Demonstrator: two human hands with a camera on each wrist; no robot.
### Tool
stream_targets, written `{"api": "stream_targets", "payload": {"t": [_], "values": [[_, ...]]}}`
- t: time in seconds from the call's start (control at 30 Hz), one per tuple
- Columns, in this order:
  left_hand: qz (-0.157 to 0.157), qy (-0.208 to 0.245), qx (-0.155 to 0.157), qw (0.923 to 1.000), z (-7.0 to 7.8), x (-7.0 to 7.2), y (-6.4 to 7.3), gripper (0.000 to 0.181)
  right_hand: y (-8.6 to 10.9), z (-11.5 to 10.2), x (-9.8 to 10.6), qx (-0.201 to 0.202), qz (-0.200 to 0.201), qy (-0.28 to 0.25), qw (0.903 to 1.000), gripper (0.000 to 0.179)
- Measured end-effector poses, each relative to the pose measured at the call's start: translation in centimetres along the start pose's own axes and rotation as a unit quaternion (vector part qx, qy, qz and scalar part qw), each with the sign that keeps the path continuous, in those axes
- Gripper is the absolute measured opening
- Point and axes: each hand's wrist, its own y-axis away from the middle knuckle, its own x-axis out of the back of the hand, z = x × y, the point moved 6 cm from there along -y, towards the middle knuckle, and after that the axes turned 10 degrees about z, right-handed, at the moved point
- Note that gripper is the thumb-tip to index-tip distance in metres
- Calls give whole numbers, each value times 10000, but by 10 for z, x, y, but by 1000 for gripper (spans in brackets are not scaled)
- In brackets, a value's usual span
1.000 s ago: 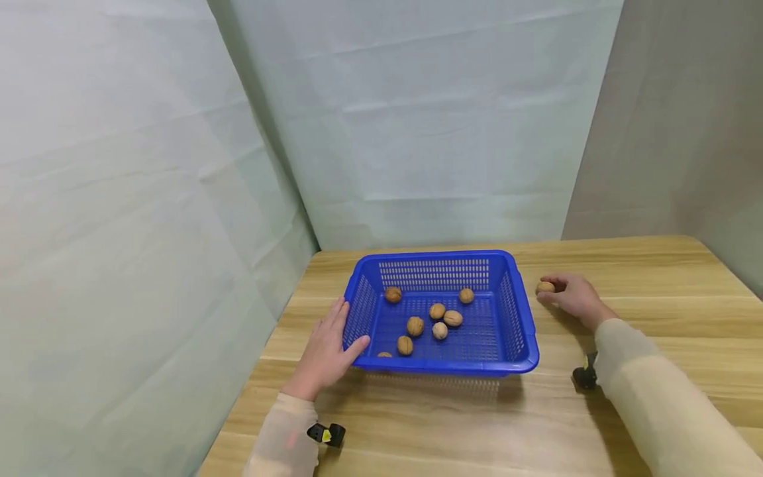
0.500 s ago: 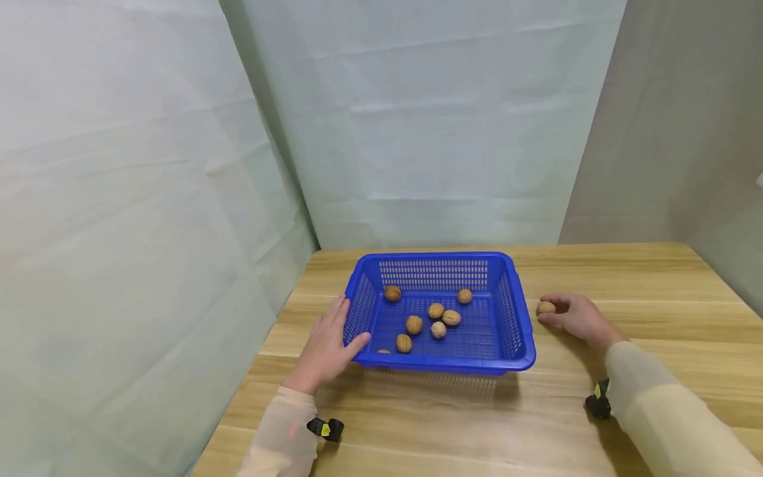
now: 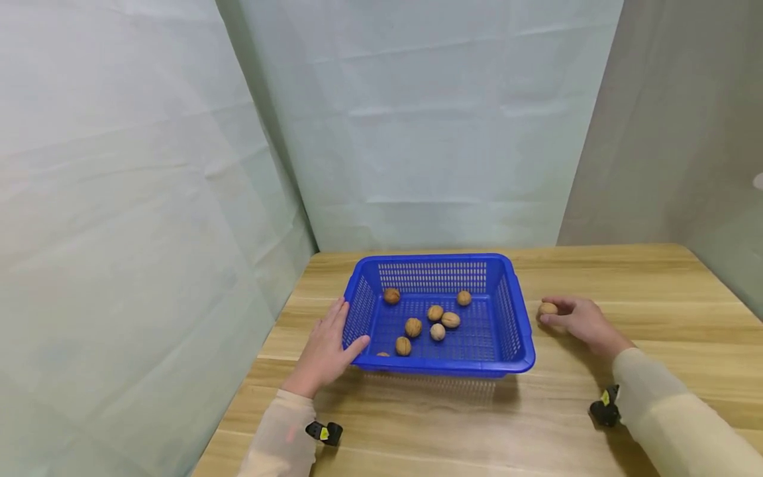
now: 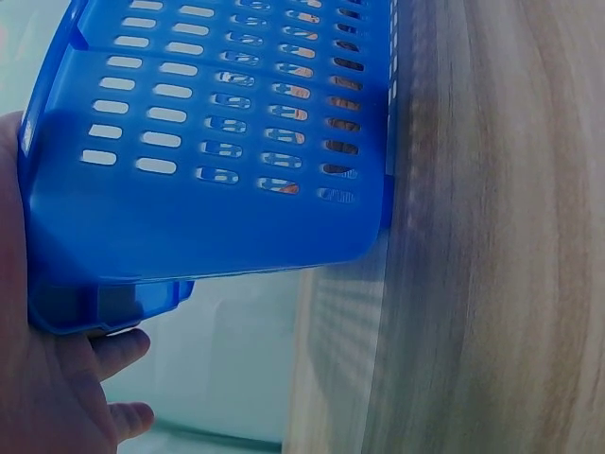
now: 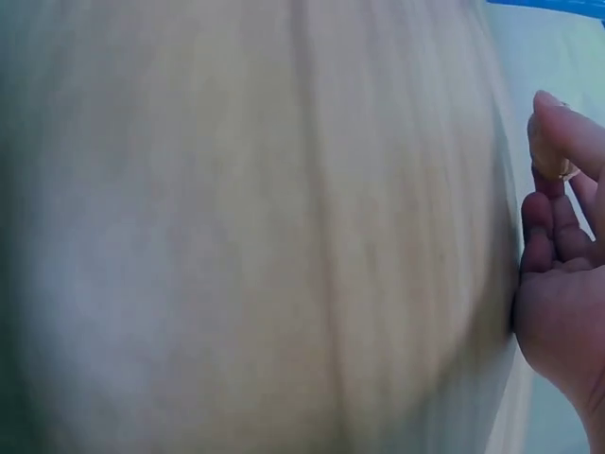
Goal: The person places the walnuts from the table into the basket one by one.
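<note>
My left hand [image 3: 324, 348] rests at the near-left corner of a blue plastic basket [image 3: 441, 365], thumb on the rim and straight fingers along the left side. In the left wrist view the slotted wall of the basket [image 4: 189, 218] fills the upper left, and two fingertips of the hand [image 4: 57, 397] show past its rim. Several brown walnuts [image 3: 413, 326] lie spread over the basket floor. Right of the basket, my right hand [image 3: 590, 326] pinches one walnut [image 3: 546, 309] between thumb and fingers, low over the table. In the right wrist view that walnut [image 5: 546, 151] is mostly hidden.
The basket stands on a wood-grain table [image 3: 435, 430]. Pale cloth [image 3: 429, 132] hangs behind the table and along its left side. Black wrist cameras [image 3: 605, 407] stick out inward from both wrists.
My right hand has come nearer to me, gripping the walnut, mostly during the first half second. My left hand and the basket have stayed in place.
</note>
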Motion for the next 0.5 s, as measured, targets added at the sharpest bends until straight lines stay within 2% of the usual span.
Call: {"api": "stream_targets", "payload": {"t": [0.1, 0.23, 0.5], "values": [[-7, 10, 14, 10000, 0, 0, 0, 88, 1, -3, 2, -164, -97, -143, 9997, 73], [-44, -13, 2, 10000, 0, -1, 0, 89, 6, -17, 8, -46, -80, -199, 9998, 72], [-57, -78, -76, 9999, 1, 1, 0, 88, 9, -81, 28, 639, 74, -298, 9975, 65]]}}
